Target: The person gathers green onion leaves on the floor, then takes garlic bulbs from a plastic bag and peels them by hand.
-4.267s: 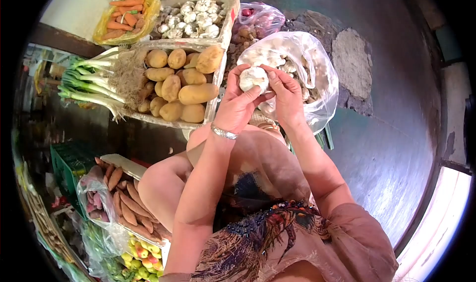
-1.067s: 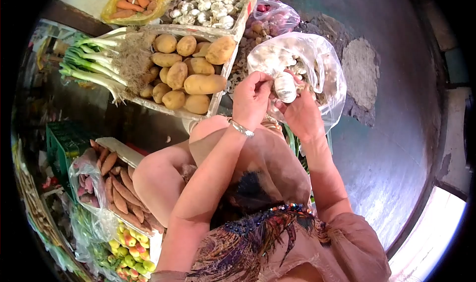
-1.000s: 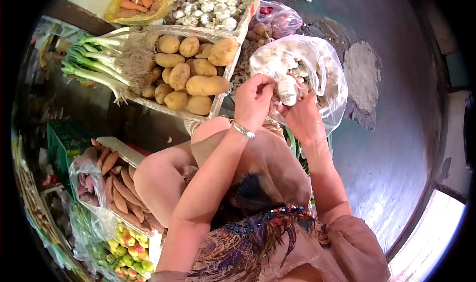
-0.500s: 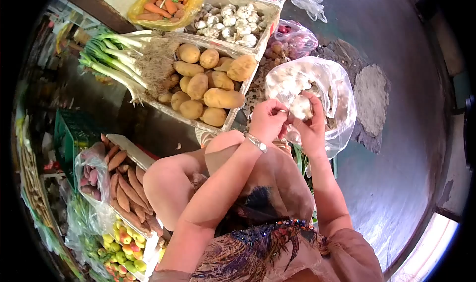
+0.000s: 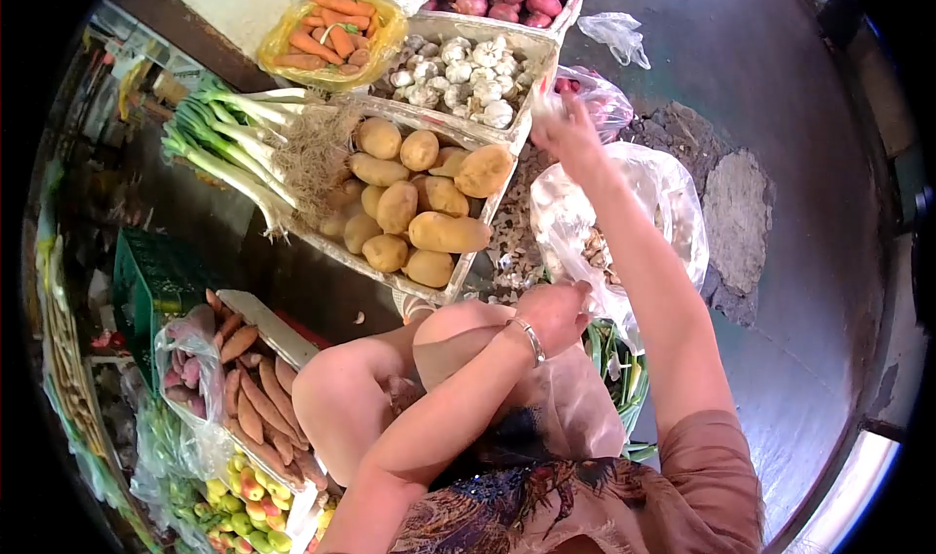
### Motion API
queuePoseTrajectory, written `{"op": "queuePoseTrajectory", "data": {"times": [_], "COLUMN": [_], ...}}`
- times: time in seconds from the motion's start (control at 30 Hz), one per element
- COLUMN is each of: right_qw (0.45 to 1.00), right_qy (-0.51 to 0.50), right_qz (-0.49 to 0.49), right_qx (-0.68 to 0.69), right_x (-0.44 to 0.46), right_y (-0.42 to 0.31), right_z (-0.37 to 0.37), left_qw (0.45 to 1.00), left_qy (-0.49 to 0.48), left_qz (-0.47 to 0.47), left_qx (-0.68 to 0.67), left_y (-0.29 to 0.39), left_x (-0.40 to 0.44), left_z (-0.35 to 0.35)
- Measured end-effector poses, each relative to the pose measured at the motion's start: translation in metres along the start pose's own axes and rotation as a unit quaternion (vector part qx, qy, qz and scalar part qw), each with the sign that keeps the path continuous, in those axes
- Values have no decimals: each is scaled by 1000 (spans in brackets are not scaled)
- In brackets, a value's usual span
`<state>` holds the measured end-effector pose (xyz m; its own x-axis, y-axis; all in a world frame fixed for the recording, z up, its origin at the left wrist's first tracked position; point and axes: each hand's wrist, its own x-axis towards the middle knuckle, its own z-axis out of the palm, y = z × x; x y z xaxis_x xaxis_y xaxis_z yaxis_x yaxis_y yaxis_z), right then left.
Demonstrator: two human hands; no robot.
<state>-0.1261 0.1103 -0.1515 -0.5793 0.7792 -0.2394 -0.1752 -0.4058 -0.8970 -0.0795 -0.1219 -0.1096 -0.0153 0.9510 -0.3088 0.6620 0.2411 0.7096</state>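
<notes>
Reaching toward the near right corner of the garlic crate [image 5: 549, 67], the right hand [image 5: 567, 130] is blurred with motion; a pale smear [image 5: 551, 106] shows at its fingers, and I cannot tell whether they spread or pinch a bulb. The left hand [image 5: 554, 320], nearer the body than the crate, is curled at the edge of the clear plastic bag [image 5: 690, 213]; whether it pinches the film is unclear. Garlic bulbs [image 5: 483, 75] fill the crate, with more in the bag. Handling bulbs between bag and crate seems the step underway; the reach likely calls for clearing the crate's rim. Half a second ago, both hands met over the bag around one bulb; now they are well apart.
</notes>
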Motion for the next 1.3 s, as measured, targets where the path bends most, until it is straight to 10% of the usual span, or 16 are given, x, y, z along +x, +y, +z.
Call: {"op": "queuePoseTrajectory", "data": {"times": [0.13, 0.23, 0.47, 0.77, 0.93, 1.03, 1.13, 1.3], "right_qw": [994, 983, 971, 930, 850, 833, 788, 767], "right_qy": [53, -86, 110, 272, 221, 144, 151, 147], "right_qz": [-25, -10, 50, 39, -115, 19, -93, 9], "right_qx": [-87, -162, -208, -245, -464, -535, -589, -624], "right_x": [5, -28, -93, -86, -62, -63, -50, -38], "right_y": [-25, 14, 129, 59, 90, 102, 129, 140], "right_z": [18, -14, -164, -240, -271, -255, -253, -245], "left_qw": [998, 998, 999, 998, 999, 998, 998, 996], "left_qy": [51, 36, 18, 57, 53, 60, 56, 84], "left_qz": [41, 44, 32, -8, -1, 4, -4, 14], "left_qx": [13, -28, 13, -31, -4, -5, -6, 5], "left_y": [-9, -4, 4, 15, 16, 16, 17, 14], "left_x": [1, 3, -2, -1, 2, 1, 3, 5], "left_z": [5, 1, 4, -11, -11, -8, -8, -5]}}
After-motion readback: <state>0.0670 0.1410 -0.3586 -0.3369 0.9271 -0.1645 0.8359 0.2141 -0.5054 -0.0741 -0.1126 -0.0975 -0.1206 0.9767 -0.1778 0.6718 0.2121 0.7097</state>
